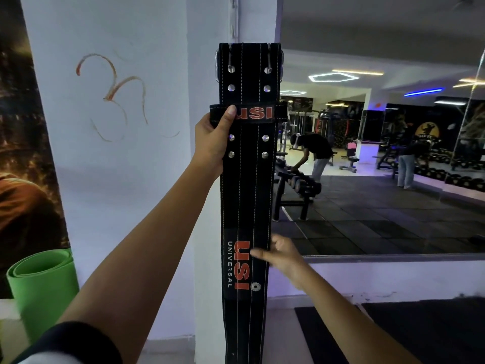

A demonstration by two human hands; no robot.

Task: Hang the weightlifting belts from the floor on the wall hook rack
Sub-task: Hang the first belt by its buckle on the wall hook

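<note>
A long black weightlifting belt (246, 195) with white stitching, silver rivets and red "USI" lettering hangs straight down in front of a white pillar (204, 74). Its metal buckle (223, 64) is at the top, level with my raised arm. My left hand (214, 143) grips the belt's left edge at the keeper loop, thumb on the front. Lower down, my right hand (282, 254) holds the right edge, fingers laid across the red lettering. No hook rack shows; whatever is behind the belt's top is hidden.
A rolled green mat (42, 282) stands at the lower left by a wall poster (23, 153). A big wall mirror (380, 153) on the right reflects a dumbbell rack, benches and people. Black floor mats (420, 332) lie below it.
</note>
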